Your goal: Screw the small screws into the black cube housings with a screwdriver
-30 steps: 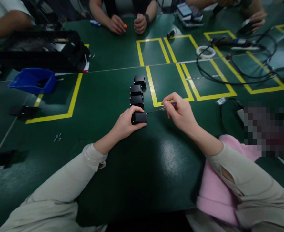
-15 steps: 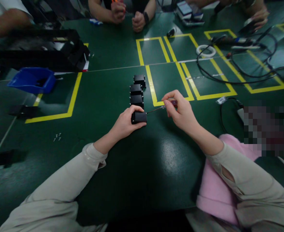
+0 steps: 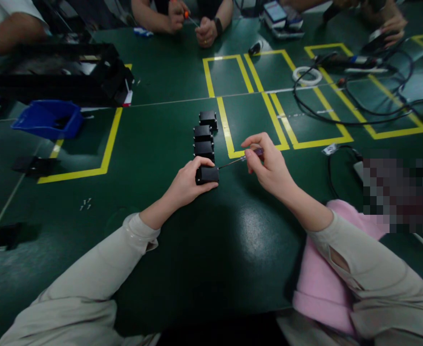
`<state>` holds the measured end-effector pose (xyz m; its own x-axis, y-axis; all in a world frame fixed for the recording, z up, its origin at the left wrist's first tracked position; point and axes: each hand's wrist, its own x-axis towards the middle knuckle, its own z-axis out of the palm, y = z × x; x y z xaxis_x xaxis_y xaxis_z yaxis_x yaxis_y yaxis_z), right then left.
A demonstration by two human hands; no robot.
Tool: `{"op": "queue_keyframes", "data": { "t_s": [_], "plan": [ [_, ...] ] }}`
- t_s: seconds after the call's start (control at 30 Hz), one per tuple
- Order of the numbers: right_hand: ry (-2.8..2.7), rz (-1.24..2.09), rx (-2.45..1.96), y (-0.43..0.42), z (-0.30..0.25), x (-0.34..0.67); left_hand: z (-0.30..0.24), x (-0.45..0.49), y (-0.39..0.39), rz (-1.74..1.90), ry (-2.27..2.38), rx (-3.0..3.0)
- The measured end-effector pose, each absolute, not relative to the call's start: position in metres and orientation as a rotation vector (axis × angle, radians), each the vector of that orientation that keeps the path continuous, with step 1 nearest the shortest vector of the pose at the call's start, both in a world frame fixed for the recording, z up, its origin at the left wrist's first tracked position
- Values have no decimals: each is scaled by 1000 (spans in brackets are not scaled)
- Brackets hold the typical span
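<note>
My left hand (image 3: 185, 183) grips a small black box-shaped part (image 3: 209, 175) on the green table, thumb along its near side and fingers over its far side. In my right hand (image 3: 269, 163) is a screwdriver (image 3: 234, 162), its handle pinched between thumb and fingers. The thin shaft points left and its tip meets the right end of the black part, near the upper corner, where a screw seems to sit. Beyond that part, similar black parts (image 3: 203, 148) stand in a row leading away from me, with small bright screw heads at their ends.
Several loose screws (image 3: 85, 204) lie to the left. A blue bin (image 3: 49, 120) stands before a long black housing (image 3: 60, 79). Cables (image 3: 305, 113) and a white tape ring (image 3: 306, 76) lie at right, near pink cloth (image 3: 323, 288). Across the table, a co-worker's hands (image 3: 205, 32) hold an orange-handled screwdriver.
My left hand and the black part stay put. The fingers of my right hand have shifted slightly on the screwdriver handle. Across the table, the co-worker's orange-handled tool has swung toward their other hand.
</note>
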<state>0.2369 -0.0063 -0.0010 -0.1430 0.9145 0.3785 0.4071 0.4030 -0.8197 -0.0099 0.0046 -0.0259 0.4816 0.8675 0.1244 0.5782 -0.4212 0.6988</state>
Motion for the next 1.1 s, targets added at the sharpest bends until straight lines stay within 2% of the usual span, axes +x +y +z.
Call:
{"op": "queue_keyframes", "data": {
  "t_s": [1.1],
  "plan": [
    [-1716,717,-1150,-6,-2,237,-25,-10,4,641,1188,2141]
  ]
}}
